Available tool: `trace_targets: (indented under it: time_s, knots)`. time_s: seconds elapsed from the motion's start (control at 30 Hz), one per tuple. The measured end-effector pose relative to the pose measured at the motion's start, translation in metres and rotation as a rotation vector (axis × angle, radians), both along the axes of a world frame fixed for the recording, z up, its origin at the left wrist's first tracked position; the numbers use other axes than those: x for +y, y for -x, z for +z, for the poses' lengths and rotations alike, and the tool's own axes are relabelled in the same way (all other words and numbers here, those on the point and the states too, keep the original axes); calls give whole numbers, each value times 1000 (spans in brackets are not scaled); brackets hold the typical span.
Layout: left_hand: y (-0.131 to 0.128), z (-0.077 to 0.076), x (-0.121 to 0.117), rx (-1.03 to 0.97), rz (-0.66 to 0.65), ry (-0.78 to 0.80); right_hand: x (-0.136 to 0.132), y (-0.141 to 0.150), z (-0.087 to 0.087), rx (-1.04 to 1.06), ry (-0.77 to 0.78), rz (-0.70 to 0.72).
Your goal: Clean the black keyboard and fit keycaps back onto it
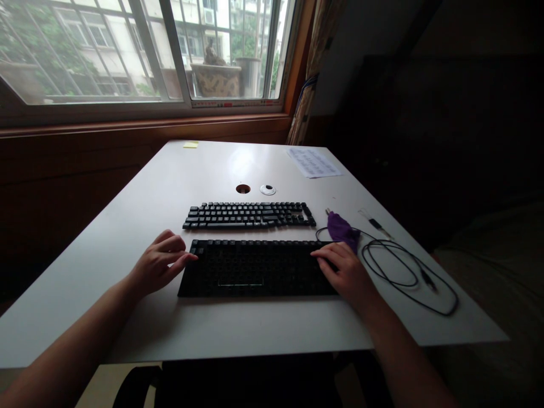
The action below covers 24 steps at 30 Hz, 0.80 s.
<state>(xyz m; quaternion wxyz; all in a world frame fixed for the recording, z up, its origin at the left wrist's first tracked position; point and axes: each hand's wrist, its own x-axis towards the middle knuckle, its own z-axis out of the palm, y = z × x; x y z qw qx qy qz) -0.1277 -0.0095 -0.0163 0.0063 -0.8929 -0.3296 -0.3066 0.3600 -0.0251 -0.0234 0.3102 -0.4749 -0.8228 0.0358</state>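
Note:
A black keyboard base lies flat near the front of the white table. Keycaps sit along its far row and at its upper left corner, while most of its middle is bare of caps. My left hand is at the upper left corner, its thumb stretched onto the keys there and its other fingers loosely bent, apart from the thumb. Over the base's right part, my right hand has its fingertips drawn together; anything between them is too small to make out. Just behind lie black keycaps, set out in keyboard rows.
To the right are a purple cloth, a coiled black cable and a small wire-ended tool. Farther back lie a printed sheet, a yellow note, a cable hole and its round cover.

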Motion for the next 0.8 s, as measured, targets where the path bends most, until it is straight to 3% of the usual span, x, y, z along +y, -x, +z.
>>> trace_targets:
  time_s: [0.8]
  knots:
    - [-2, 2, -2, -26, 12, -9, 0, 0, 1, -7, -10, 2]
